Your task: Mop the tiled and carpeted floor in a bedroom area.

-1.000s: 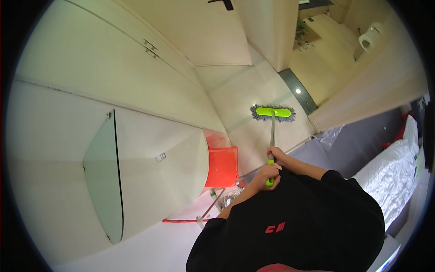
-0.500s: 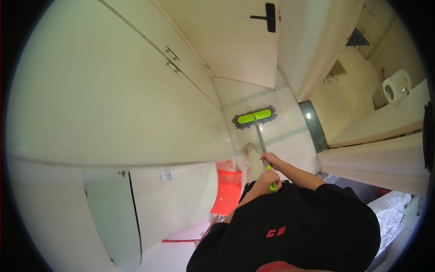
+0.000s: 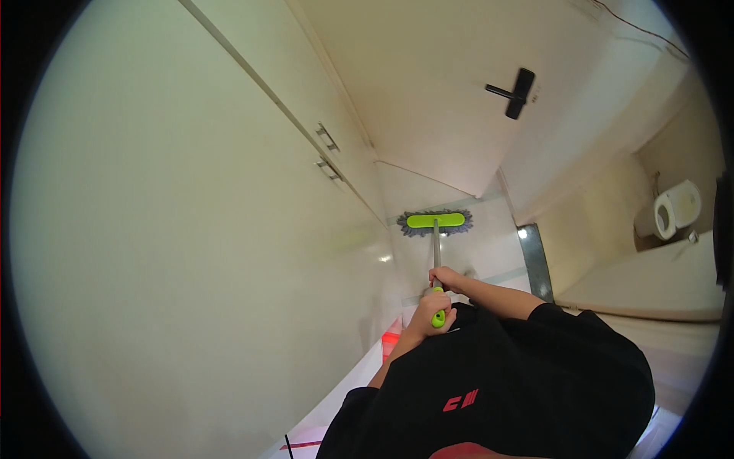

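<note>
A flat mop [image 3: 436, 221] with a bright green head and a grey shaggy fringe lies on the light tiled floor ahead of me. Its grey pole slants back toward my body. Close to my waist, my left hand [image 3: 433, 311] is wrapped round the green grip at the pole's end. My right hand [image 3: 445, 278] closes on the pole a little farther up, just beyond the left. Both hands partly cover the pole, and my forearms come in from either side of a black shirt.
Tall pale cabinet doors [image 3: 229, 252] stand along the left. Ahead is a shut door with a black handle [image 3: 519, 93]. At right, a dark threshold [image 3: 535, 262] leads to a room with a toilet [image 3: 674, 210]. A red object [image 3: 391, 342] shows beside my left arm.
I have moved forward, nearer the far door, with the mop in both hands. Its head has turned nearly square across the floor and lies closer to the door.
</note>
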The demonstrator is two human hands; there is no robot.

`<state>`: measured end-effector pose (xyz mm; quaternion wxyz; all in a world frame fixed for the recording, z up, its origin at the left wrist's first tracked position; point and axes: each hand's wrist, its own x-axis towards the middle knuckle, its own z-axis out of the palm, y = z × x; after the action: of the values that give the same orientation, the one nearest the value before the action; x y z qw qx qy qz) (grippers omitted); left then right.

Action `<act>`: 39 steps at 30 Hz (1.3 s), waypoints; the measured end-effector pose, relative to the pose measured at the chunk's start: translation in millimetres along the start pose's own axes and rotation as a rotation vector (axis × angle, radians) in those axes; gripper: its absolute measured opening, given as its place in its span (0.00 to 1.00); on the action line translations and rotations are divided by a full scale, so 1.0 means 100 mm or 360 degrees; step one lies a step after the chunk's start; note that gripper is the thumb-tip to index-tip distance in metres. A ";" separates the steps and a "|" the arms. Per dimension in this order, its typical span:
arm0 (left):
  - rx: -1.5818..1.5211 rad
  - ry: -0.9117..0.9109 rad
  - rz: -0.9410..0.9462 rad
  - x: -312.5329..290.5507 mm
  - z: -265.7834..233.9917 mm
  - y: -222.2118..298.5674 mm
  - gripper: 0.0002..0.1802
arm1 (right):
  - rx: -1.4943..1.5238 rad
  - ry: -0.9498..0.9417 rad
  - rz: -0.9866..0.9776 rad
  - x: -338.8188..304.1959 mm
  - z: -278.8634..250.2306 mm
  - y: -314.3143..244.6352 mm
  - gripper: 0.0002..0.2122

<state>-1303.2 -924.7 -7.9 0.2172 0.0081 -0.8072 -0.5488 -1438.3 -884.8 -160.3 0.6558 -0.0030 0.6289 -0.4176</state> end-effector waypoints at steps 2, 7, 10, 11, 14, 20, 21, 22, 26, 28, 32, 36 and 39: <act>0.0004 0.0056 -0.0058 0.02 -0.10 -0.09 0.12 | -0.0151 0.0016 0.0007 0.08 0.05 -0.18 0.09; 0.0036 0.0410 -0.0223 0.10 -0.13 -0.26 0.09 | -0.0573 -0.0043 0.0037 0.38 0.00 -0.56 0.11; 0.0056 0.0635 -0.0297 0.34 -0.01 -0.31 0.09 | -0.0660 -0.0075 0.0065 0.53 -0.15 -0.71 0.14; 0.0082 0.0717 -0.0252 0.44 0.02 -0.32 0.09 | -0.0698 -0.0049 0.0062 0.59 -0.18 -0.80 0.14; 0.0044 0.1133 -0.0478 0.87 0.33 -0.30 0.09 | -0.0842 -0.0319 0.0272 0.77 -0.57 -1.09 0.13; -0.0003 0.1864 -0.0564 1.43 0.94 -0.32 0.10 | -0.1025 -0.0654 0.0790 1.32 -1.22 -1.42 0.12; -0.0053 0.1875 -0.0584 1.41 1.04 -0.29 0.09 | -0.1112 -0.0656 0.0827 1.36 -1.20 -1.42 0.12; -0.0095 0.1872 -0.0584 1.39 1.08 -0.30 0.09 | -0.1243 -0.0736 0.0841 1.44 -1.18 -1.39 0.12; -0.0033 0.2440 -0.0555 1.28 1.56 -0.24 0.07 | -0.1152 -0.0724 0.0828 1.58 -1.30 -0.91 0.11; -0.0019 0.2669 -0.0605 1.15 1.92 0.00 0.07 | -0.1060 -0.0893 0.0932 1.36 -1.32 -0.63 0.09; 0.0134 0.2949 -0.0682 1.06 2.41 0.58 0.08 | -0.1691 -0.0839 0.0953 1.03 -1.24 -0.02 0.10; 0.0356 0.3178 -0.0765 1.03 3.10 0.92 0.09 | -0.2081 -0.1029 0.1044 0.27 -1.16 0.39 0.10; 0.0450 0.3458 -0.0888 1.01 3.54 1.19 0.09 | -0.2372 -0.1233 0.1021 -0.24 -1.07 0.78 0.10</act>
<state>-1495.5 -590.3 25.1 0.6709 0.6853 -0.2155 -0.1839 -1480.7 -764.9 -203.9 0.7350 -0.3926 0.4421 0.3321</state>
